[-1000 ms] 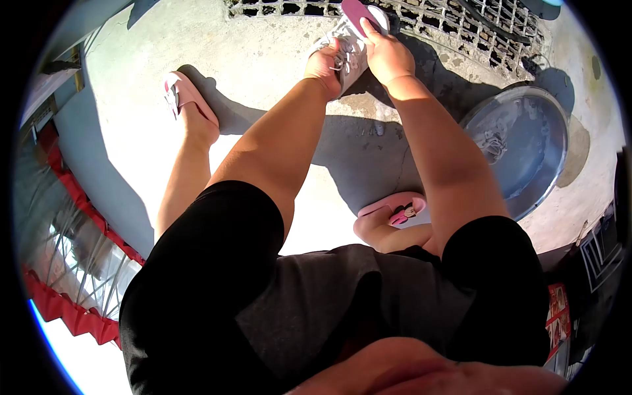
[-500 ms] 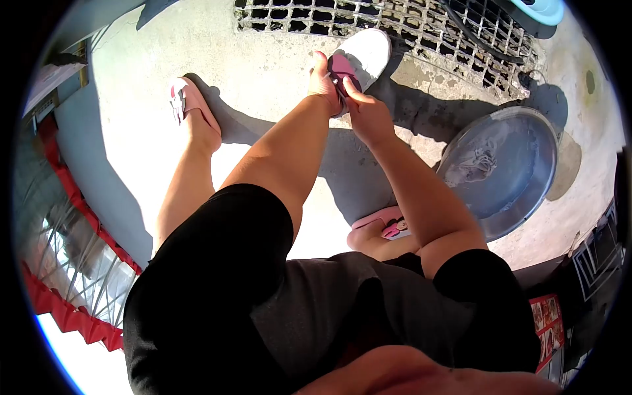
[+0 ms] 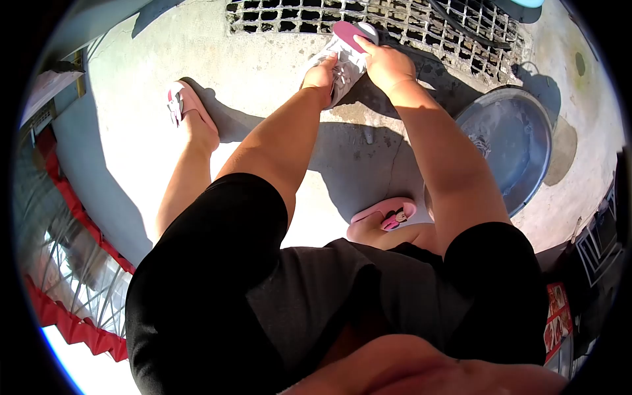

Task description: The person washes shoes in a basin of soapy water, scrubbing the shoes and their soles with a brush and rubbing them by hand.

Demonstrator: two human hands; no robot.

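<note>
A white lace-up shoe (image 3: 347,71) is held over the concrete near the drain grate, with its crumpled laces and tongue area facing me. My left hand (image 3: 320,78) is closed on its left side. My right hand (image 3: 392,68) grips the shoe's right side near the top, its index finger reaching onto a maroon oval piece (image 3: 349,34). Whether this maroon piece is the shoe's lining, its tongue or a separate part, I cannot tell. My right hand's other fingers are mostly hidden behind the shoe.
At right stands a metal basin (image 3: 544,158) of cloudy water with white laces (image 3: 480,143) in it, partly behind my right forearm. A broken drain grate (image 3: 296,14) runs along the top. Pink slippers (image 3: 197,108) are on my feet. Red-trimmed clear sheeting (image 3: 72,204) hangs at left.
The shoe has been turned in my hands, so its laced front now faces me and the maroon part points up. My right hand has moved up and right along it.
</note>
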